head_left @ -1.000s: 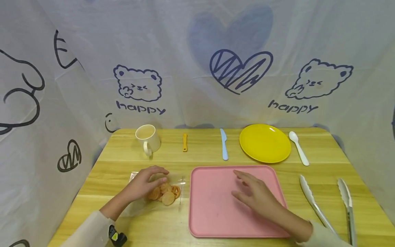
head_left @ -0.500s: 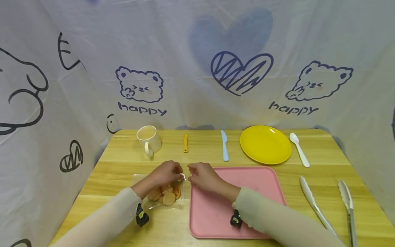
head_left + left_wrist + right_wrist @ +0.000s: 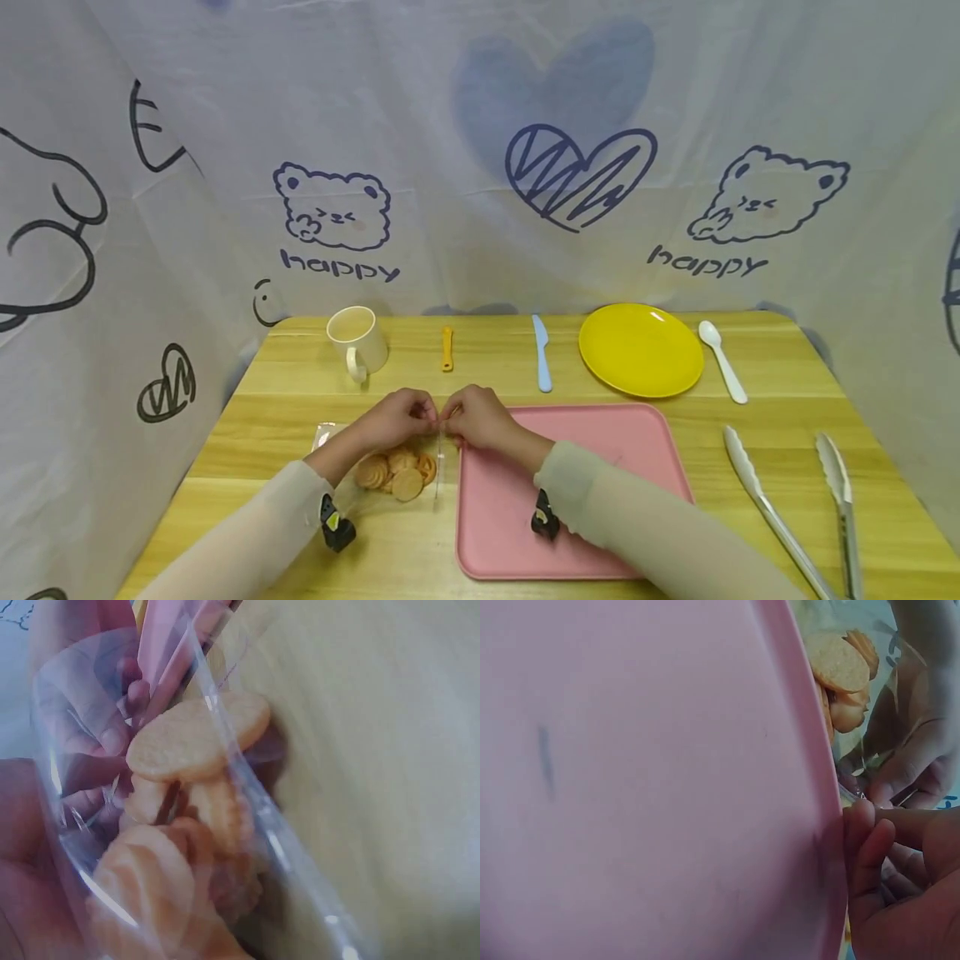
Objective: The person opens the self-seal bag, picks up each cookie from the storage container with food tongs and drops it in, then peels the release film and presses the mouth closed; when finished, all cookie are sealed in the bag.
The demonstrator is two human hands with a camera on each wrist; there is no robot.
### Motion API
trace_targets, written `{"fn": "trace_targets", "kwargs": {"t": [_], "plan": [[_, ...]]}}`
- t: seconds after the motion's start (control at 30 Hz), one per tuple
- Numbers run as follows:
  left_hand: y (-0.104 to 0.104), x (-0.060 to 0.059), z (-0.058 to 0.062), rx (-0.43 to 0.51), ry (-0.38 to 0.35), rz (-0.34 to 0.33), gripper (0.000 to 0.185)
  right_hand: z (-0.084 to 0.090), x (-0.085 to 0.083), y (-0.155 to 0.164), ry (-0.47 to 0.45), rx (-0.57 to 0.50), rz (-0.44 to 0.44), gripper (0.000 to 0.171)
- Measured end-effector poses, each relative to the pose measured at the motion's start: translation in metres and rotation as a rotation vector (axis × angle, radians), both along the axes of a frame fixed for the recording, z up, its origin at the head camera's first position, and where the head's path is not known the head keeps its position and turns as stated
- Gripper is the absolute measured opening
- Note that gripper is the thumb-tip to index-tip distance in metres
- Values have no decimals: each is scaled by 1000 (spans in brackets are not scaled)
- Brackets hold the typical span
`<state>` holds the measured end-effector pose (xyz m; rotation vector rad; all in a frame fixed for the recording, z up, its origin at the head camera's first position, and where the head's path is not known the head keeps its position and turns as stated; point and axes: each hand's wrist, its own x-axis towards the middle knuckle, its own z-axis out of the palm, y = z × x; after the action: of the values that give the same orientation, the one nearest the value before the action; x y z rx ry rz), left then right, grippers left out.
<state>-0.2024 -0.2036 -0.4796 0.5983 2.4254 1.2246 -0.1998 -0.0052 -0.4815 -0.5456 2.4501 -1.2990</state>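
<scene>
A clear plastic bag [image 3: 351,498] lies on the table left of the pink tray, with several biscuits [image 3: 407,484] inside it. In the left wrist view the film and a round flat biscuit [image 3: 199,735] show up close. My left hand [image 3: 396,418] pinches the bag's far right corner between thumb and fingers. Right beside it, my right hand [image 3: 480,418] pinches the same edge, its fingertips almost meeting the left ones. The right forearm crosses over the pink tray [image 3: 480,533]. In the right wrist view both hands meet just past the tray's rim.
Behind stand a cream mug [image 3: 358,343], a short yellow handle-like piece [image 3: 447,348], a light blue knife [image 3: 542,354], a yellow plate [image 3: 640,350] and a white spoon [image 3: 722,361]. Metal tongs [image 3: 776,517] lie right of the tray. A printed cloth hangs behind the table.
Both hands have come together at the bag's corner; the right hand has moved left from over the tray. Since half a second ago, the right fingers have closed on the bag's edge.
</scene>
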Motion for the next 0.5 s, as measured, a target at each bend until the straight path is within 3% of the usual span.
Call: {"fn": "trace_targets", "kwargs": {"t": [0.13,0.23,0.37,0.5], "plan": [[-4,2,0,67,-56,-18,6,-2,3,-2,23,-27,-25,7],[-7,2,0,78,-77,-18,9,-6,6,-3,121,-50,-55,8],[-11,2,-2,104,-106,-13,12,-12,12,-6,274,-58,-29,14],[-14,1,-3,136,-135,-1,14,-15,16,-8,284,-66,-14,12]]}}
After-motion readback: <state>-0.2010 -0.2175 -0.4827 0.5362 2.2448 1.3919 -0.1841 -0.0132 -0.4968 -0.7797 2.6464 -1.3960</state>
